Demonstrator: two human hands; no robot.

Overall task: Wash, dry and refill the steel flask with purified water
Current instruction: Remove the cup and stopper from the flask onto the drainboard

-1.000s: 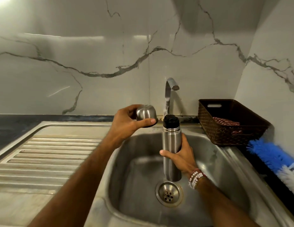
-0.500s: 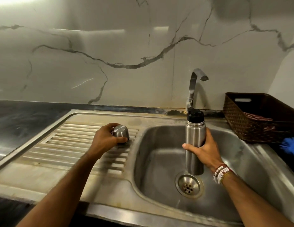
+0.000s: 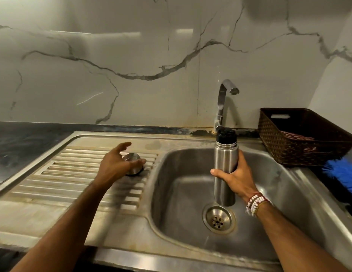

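On the ribbed drainboard (image 3: 73, 173) at the sink's left side a small steel cup (image 3: 132, 159) sits mouth down near the edge of the basin (image 3: 183, 193). The left hand (image 3: 114, 165) hovers over it with fingers spread and loose, gripping nothing; whether the thumb touches the cup cannot be told. Over the basin the steel flask (image 3: 225, 158) stands upright above the drain (image 3: 219, 218), its black stopper (image 3: 226, 134) on. The right hand (image 3: 236, 177) is wrapped round the flask's middle. Behind it rises the tap (image 3: 223, 99). At the right edge sit a brown basket (image 3: 279, 146) and a blue brush (image 3: 344, 173).
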